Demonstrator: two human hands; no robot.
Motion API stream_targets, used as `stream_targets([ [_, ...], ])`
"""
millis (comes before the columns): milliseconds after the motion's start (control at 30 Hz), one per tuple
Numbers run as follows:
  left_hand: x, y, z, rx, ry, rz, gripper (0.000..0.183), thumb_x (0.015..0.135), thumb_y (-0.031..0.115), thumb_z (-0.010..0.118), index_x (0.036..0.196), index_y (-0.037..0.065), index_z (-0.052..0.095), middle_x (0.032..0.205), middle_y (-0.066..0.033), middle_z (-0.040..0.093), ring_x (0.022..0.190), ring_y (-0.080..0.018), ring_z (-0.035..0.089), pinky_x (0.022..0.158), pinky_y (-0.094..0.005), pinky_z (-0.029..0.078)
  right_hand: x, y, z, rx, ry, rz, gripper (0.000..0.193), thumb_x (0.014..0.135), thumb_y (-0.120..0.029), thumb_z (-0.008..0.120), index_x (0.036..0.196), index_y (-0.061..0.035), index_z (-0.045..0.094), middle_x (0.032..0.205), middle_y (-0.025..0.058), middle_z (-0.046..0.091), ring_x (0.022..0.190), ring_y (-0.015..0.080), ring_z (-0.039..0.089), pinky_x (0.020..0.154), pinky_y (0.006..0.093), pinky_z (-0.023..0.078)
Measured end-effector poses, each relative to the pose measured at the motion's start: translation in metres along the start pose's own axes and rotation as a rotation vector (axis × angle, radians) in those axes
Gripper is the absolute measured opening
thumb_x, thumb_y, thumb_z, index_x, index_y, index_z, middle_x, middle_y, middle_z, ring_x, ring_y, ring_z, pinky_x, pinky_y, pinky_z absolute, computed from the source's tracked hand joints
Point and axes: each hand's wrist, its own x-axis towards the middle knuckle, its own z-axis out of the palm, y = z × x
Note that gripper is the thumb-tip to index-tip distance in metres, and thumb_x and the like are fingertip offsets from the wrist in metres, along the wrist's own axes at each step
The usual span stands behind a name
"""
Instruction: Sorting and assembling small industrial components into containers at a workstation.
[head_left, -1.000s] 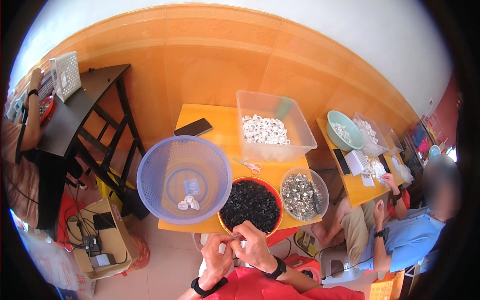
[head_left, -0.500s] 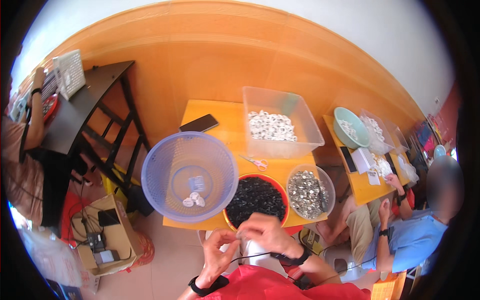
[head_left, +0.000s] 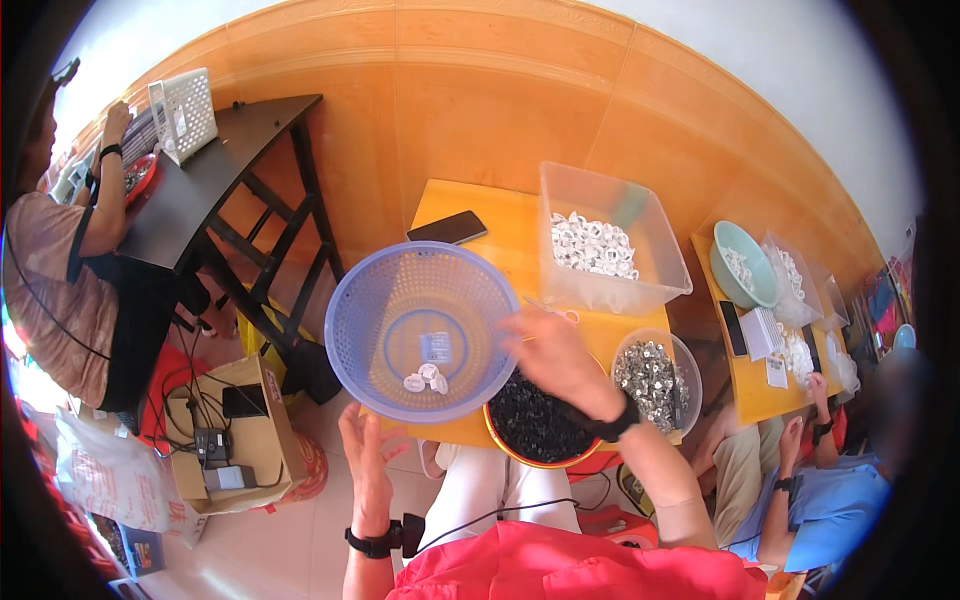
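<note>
My right hand, smeared by motion, reaches over a red-rimmed basin of small black pieces. Its fingertips are near the right rim of a bluish-purple perforated basket; whether they hold anything cannot be told. Inside that basket lie a few white round pieces and a small clear packet. Below its left side, my left hand is raised with fingers apart and nothing visible in them. Right of the basin stands a clear round tub with silver metal parts.
A clear bin of white ring-shaped pieces, a black phone and partly hidden scissors share the yellow table. Co-workers sit left and right. A cardboard box with cables stands on the floor at left.
My hands, close together before in front of the basin, have parted. The right moved forward over the basin to the basket's rim; the left moved leftward. The whole view has shifted too.
</note>
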Motion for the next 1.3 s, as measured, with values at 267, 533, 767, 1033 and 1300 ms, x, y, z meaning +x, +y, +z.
stream_targets([
  [267,0.023,0.011,0.019,-0.037,-0.197,-0.081,0.054,0.085,0.028,0.051,0.131,0.011,0.029,0.123,-0.0109,0.046,0.098,-0.0326,0.057,0.075,-0.0413,0.051,0.034,-0.003,0.115,-0.046,-0.587,-0.160,0.032,0.075,-0.010,0.059,0.107,-0.0100,0.058,0.105,0.0172,0.053,0.097,0.0353,0.054,0.083,0.0414,0.045],
  [533,0.032,0.017,0.011,0.017,-0.208,-0.038,0.047,0.083,0.018,0.048,0.127,0.007,0.033,0.120,-0.0121,0.047,0.096,-0.0270,0.058,0.074,-0.0377,0.052,0.047,-0.001,0.123,-0.095,-0.768,0.007,0.037,0.064,-0.026,0.075,0.093,-0.0045,0.066,0.103,0.0189,0.061,0.100,0.0327,0.058,0.078,0.0405,0.049],
  [767,0.043,0.017,0.009,0.102,-0.241,-0.030,0.045,0.084,0.022,0.049,0.125,0.009,0.038,0.117,-0.0097,0.048,0.090,-0.0223,0.058,0.070,-0.0331,0.051,0.046,0.005,0.125,-0.174,-0.660,0.034,0.023,0.066,-0.013,0.067,0.087,-0.0028,0.066,0.090,0.0193,0.064,0.088,0.0354,0.062,0.074,0.0410,0.050],
  [1033,0.029,0.013,0.010,0.094,-0.168,-0.017,0.050,0.086,0.032,0.052,0.127,0.008,0.037,0.113,-0.0064,0.048,0.086,-0.0183,0.056,0.067,-0.0309,0.049,0.026,-0.016,0.086,0.028,-0.079,0.040,0.031,0.070,-0.007,0.061,0.099,0.0018,0.055,0.089,0.0203,0.062,0.085,0.0343,0.061,0.072,0.0405,0.048],
  [1300,-0.052,0.011,0.031,0.159,-0.473,0.108,0.022,0.085,0.014,0.057,0.101,0.000,0.060,0.094,-0.0071,0.062,0.079,-0.0124,0.059,0.069,-0.0240,0.047,-0.105,-0.069,0.028,0.519,0.126,0.024,0.044,0.070,-0.007,0.069,0.109,-0.0037,0.048,0.085,0.0112,0.053,0.076,0.0255,0.059,0.064,0.0344,0.049],
])
